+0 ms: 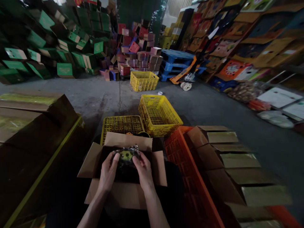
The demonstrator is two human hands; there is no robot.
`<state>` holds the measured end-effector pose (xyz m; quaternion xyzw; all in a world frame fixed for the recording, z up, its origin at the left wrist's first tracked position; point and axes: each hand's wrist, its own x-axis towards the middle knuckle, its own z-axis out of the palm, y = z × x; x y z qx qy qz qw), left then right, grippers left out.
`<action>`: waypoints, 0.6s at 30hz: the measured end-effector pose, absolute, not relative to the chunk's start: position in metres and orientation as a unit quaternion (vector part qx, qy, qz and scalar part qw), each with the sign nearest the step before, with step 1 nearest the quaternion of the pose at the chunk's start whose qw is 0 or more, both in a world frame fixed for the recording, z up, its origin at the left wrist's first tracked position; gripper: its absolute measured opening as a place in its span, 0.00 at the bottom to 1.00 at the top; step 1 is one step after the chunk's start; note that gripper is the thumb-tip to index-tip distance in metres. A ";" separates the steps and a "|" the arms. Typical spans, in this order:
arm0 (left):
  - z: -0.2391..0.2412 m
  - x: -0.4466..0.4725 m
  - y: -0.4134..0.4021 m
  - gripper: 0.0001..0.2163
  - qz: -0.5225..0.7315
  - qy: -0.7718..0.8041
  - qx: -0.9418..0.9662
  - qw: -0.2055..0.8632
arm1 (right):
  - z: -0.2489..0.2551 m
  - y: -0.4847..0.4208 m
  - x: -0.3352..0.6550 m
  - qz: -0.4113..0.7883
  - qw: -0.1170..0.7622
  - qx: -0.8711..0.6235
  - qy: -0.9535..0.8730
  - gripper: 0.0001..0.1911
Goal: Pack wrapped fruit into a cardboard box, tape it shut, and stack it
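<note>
Brown cardboard forms an open box [129, 141] in front of the person, its flaps folded outward. Over its mouth is a shiny plastic packet [125, 155] with a yellow-green patch and dark marks. The left hand [109, 165] has its fingers closed on the left end, thumb on top; the right hand [143, 166] grips the right end likewise, its fingers closed too. The box's inside is too dark to tell. Just beyond sit a gridded yellow crate [122, 123] and, beside it, an open yellow basket [161, 128]. At right, an orange crate [177, 150] holds a row of cartons [213, 158]; at left stand larger cartons [35, 126]. Farther off on the floor [99, 95] are blue pallets [177, 57], an orange pallet jack [185, 71] and heaped green boxes [65, 69].
</note>
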<state>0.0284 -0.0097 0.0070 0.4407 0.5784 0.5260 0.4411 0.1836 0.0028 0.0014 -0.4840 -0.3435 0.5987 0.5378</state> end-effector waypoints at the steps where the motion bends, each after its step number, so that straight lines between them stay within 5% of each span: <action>1: 0.006 0.029 -0.009 0.22 0.530 0.571 0.441 0.445 | 0.000 0.003 0.184 0.595 0.551 -0.484 -0.328 0.24; 7: 0.006 0.029 -0.009 0.24 0.548 0.576 0.450 0.407 | -0.003 0.003 0.189 0.555 0.589 -0.481 -0.338 0.23; 14: 0.000 0.028 -0.009 0.22 0.549 0.558 0.444 0.436 | 0.002 0.000 0.192 0.531 0.580 -0.436 -0.439 0.08; 18: 0.000 0.027 -0.010 0.20 0.553 0.567 0.427 0.436 | 0.006 0.000 0.192 0.528 0.578 -0.440 -0.440 0.13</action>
